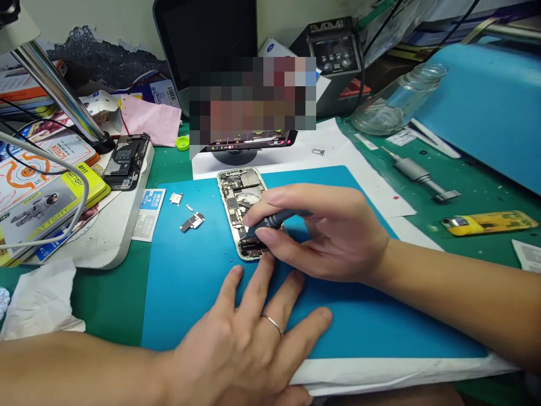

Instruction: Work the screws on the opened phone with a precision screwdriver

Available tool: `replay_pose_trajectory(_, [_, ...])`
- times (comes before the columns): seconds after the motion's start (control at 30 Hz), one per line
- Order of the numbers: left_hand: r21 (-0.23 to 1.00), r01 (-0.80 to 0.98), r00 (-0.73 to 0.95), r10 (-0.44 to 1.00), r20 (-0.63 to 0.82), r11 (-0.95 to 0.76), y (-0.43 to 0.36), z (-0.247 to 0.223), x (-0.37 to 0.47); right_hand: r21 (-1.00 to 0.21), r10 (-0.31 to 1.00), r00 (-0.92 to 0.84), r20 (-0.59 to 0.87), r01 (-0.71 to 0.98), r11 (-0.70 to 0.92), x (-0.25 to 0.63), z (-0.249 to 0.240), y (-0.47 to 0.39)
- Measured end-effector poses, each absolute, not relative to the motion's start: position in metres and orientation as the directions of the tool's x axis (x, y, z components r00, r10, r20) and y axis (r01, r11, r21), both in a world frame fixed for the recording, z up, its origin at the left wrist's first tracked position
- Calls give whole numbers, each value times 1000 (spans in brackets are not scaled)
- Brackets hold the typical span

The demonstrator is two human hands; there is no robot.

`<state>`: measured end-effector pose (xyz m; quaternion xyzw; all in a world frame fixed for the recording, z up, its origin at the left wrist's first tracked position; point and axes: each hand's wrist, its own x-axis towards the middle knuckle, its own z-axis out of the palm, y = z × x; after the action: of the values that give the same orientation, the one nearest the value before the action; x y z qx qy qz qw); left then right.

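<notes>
- Phone, pale shell face-up on blue mat; circuit boards and dark parts exposed inside.
- Clear glass jar at far right, open-mouthed; contents too unclear to read.
- Yellow battery box at left, contents hidden.
- Right hand: thumb and fingers pinched round dark slim tool, tip over phone's lower left — contact impossible to tell.
- Left hand: palm down, fingers spread, nothing gripped; one fingertip at phone's lower edge.
- Left of phone: small metal parts, loose on mat.
- Beneath: white paper, green tabletop.
- Behind: dark screen; peeling wall — bare grey patch.
</notes>
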<state>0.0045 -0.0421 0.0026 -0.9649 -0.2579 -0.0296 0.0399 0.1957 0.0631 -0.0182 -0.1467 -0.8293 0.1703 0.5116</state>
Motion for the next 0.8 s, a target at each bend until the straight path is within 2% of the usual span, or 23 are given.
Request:
replay_pose_trajectory(0.3, [-101, 509, 860, 500, 100, -855, -43, -3, 3, -421, 440, -498, 747, 157, 893, 199, -5, 57])
replay_pose_trajectory(0.47, [-117, 471, 880, 457, 129, -874, -38, -6, 3, -429, 471, -519, 714, 207, 879, 199, -4, 56])
replay_pose_trajectory(0.8, [-87, 441, 893, 428, 137, -893, -30, -5, 4, -370, 411, -529, 743, 186, 910, 196, -5, 59])
